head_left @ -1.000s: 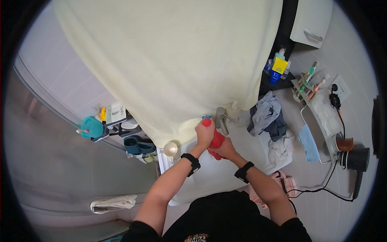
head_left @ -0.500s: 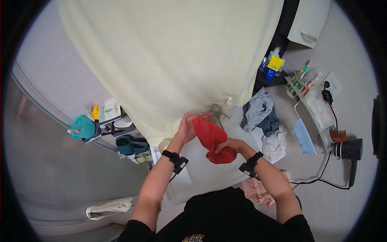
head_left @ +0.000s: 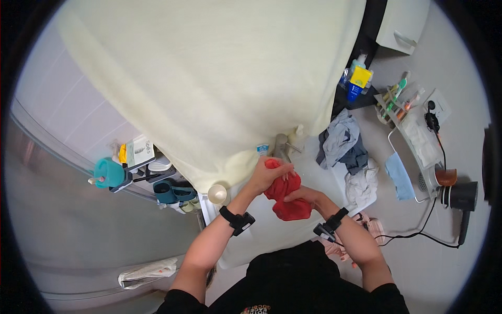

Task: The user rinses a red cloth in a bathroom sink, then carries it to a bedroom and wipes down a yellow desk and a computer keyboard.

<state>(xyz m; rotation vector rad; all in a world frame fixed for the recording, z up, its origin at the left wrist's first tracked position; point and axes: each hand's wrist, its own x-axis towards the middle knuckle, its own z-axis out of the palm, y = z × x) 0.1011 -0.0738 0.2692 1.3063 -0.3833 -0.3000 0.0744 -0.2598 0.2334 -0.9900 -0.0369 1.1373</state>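
Note:
A bunched red cloth [head_left: 290, 209] is held between my two hands, above the white sink [head_left: 251, 230]. My left hand [head_left: 267, 174] closes over its far end, just in front of the grey faucet [head_left: 282, 147]. My right hand [head_left: 306, 195] grips the near part, its thumb lying across the fabric. The cloth's full shape cannot be told, as it is crumpled. A dark strap with a small box sits on each of my wrists. Left of my left hand, a pale cup [head_left: 217, 194] stands on the sink's edge.
Grey garments [head_left: 342, 141] and a white cloth [head_left: 362, 183] lie on the sink's right side. A cream curtain [head_left: 219, 78] hangs behind the faucet. On the right wall are a toothbrush rack [head_left: 397, 110], a blue mask [head_left: 399, 175] and a black hair dryer [head_left: 462, 199].
My left hand has gone from open fingers beside the cloth to closing on its far end. The cloth is more bunched. The view has shifted slightly, and a small tube behind the faucet now shows.

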